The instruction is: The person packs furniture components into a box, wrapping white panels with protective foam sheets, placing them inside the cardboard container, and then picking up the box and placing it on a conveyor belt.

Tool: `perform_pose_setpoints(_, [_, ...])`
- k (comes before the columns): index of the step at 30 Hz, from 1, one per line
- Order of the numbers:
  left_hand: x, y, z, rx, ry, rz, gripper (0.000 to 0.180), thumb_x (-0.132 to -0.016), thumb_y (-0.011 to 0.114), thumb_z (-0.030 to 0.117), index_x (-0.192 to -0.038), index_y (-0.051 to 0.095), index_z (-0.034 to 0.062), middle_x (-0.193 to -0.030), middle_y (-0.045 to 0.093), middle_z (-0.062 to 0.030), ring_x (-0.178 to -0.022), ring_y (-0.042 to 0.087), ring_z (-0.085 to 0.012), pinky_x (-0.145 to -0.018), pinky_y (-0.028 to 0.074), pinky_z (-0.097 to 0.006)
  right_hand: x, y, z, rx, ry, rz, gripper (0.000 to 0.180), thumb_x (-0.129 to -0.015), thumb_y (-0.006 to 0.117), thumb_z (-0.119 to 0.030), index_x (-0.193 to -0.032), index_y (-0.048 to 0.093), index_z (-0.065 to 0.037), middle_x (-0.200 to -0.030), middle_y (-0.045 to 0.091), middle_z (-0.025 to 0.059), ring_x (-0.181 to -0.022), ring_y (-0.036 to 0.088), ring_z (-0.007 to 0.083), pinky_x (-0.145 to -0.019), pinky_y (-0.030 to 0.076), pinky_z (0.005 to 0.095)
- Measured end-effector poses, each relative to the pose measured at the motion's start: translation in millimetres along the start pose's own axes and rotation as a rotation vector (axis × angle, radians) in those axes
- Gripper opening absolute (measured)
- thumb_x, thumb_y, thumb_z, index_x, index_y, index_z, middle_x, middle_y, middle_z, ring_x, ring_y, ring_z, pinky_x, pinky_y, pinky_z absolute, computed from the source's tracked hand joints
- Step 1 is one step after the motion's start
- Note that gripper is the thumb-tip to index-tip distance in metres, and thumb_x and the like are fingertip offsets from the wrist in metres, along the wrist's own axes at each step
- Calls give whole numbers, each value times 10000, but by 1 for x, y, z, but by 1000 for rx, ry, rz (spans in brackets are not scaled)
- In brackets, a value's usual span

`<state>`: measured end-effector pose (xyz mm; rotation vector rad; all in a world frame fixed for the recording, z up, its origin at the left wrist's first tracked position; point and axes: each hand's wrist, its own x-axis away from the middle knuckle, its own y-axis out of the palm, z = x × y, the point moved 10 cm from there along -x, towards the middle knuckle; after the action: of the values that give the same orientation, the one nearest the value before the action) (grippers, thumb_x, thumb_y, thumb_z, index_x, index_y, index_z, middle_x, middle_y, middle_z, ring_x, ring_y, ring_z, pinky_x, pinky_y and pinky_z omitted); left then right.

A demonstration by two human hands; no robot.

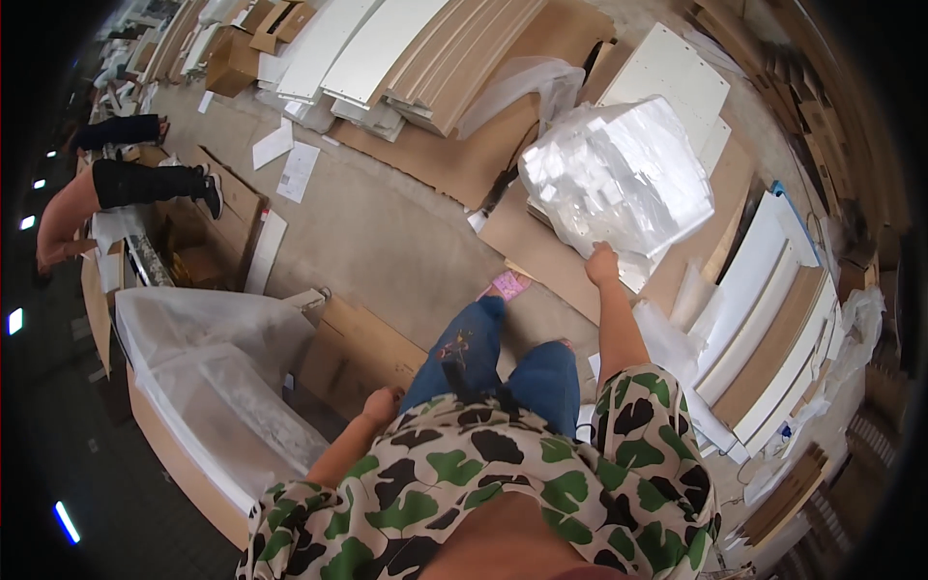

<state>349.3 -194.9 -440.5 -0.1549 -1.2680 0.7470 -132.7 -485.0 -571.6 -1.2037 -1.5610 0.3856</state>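
My right hand (601, 263) is closed on the near edge of a large clear plastic bag (619, 179) packed with white blocks that look like foam. The bag rests over white panels (667, 77) and brown cardboard on the right. By my left thigh hangs my left hand (385, 404), beside a cardboard box (353, 348); its fingers are small and partly hidden, so their state is unclear. Left of that hand, cloudy plastic sheeting (217, 362) covers a large box.
Stacks of white and brown boards (425, 58) lie ahead. Long white strips (764, 319) are piled at the right. Paper sheets (298, 172) lie on the concrete floor (358, 217). Another person (72, 217) bends at far left, with another person's dark-clothed legs (121, 130) beyond.
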Motion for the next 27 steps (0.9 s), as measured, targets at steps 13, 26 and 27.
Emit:
perform_pose_setpoints(13, [25,-31,-21,309,-217,206,295,-801,553,350,-881,640,80,-826,623,-161,-787,594,-325,-717,467,-389,-95,-64,-50,-368,-106,415,681,-747,649,-314,-1313,359,-69,-1335,350,184,-1260,281,306,-1035,229,382])
perform_pose_setpoints(26, [33,-7,-1,465,-395,191,377,-808,516,437,-925,640,101,-901,627,-159,-870,581,-335,-768,450,-394,35,15,68,-1283,375,165,278,-720,528,-78,-991,516,-18,-1043,450,122,-866,461,236,-638,467,368])
perform_pose_setpoints(27, [31,-11,-5,491,-378,215,387,-809,515,436,-925,638,88,-901,627,-161,-869,583,-332,-769,449,-394,56,25,75,-1442,483,135,170,-711,501,-77,-868,539,-26,-940,476,110,-870,466,236,-658,473,363])
